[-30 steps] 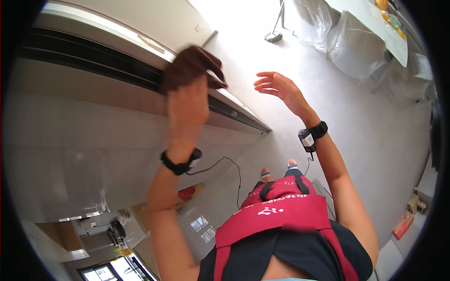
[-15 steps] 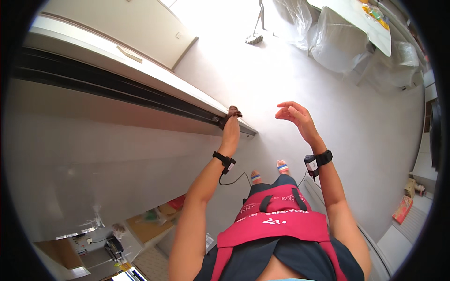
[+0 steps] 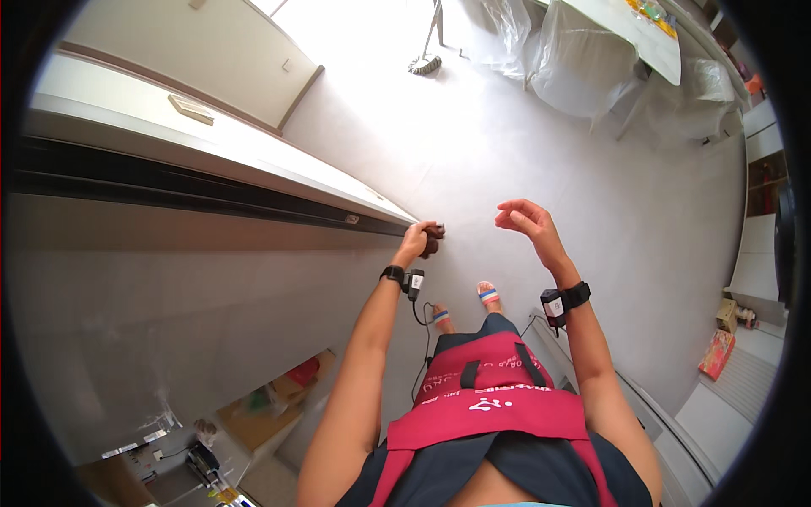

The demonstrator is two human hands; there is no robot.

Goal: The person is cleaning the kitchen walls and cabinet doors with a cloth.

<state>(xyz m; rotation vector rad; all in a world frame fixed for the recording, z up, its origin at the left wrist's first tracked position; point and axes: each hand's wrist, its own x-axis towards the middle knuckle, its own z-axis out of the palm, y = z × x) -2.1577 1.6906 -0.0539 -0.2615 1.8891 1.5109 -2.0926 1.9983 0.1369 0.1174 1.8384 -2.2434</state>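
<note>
My left hand is closed on a dark brown cloth, which is bunched and hangs past the fingers. It is at the near end of a white frame with a black channel along its side. Whether the cloth touches the frame I cannot tell. A small metal fitting shows in the channel, a little left of that hand. My right hand is raised in the air over the floor, fingers loosely curved, thumb apart, holding nothing.
A large glossy grey panel fills the left side. Plastic-covered chairs stand by a white table at the far right. A mop rests on the floor ahead. A red box lies at the right. Cables hang from my wrist devices.
My left hand has slid with the cloth along the frame to its near end, uncovering the metal fitting. The right hand stays raised in much the same pose. The whole view has shifted slightly.
</note>
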